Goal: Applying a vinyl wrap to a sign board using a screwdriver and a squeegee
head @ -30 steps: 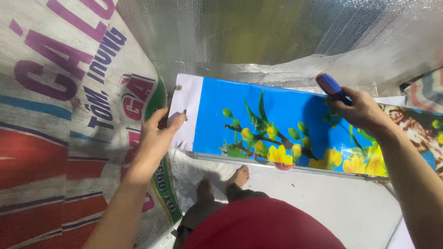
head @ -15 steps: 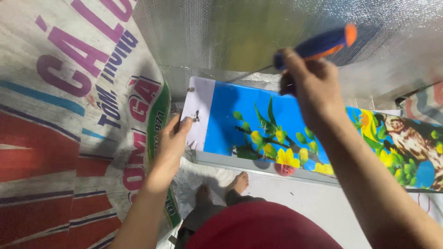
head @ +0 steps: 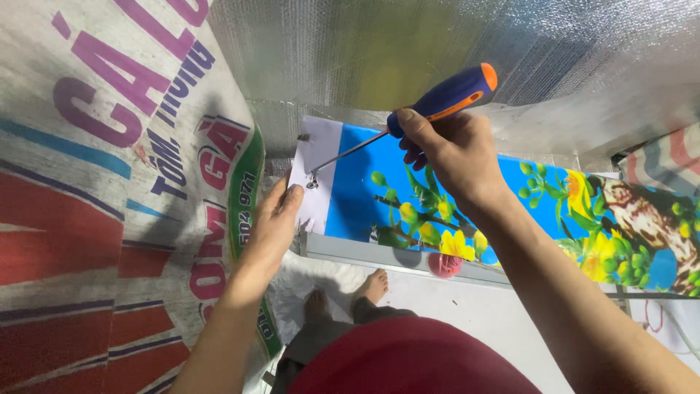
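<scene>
My right hand grips a screwdriver with a blue and orange handle. Its metal shaft slants down to the left, and the tip meets a small screw in the white end strip of a long blue panel printed with yellow flowers and green leaves. My left hand lies against the panel's left end, fingertips just below the screw. A second small screw sits higher on the white strip.
A woven sack sheet with large coloured lettering hangs on the left. Silver foil sheeting covers the wall behind the panel. A grey frame rail runs under the panel. My bare feet stand on the pale floor below.
My right hand has swung the screwdriver from the panel's right part over to its left end and set the tip on the screw. My left hand stays at the panel's left end.
</scene>
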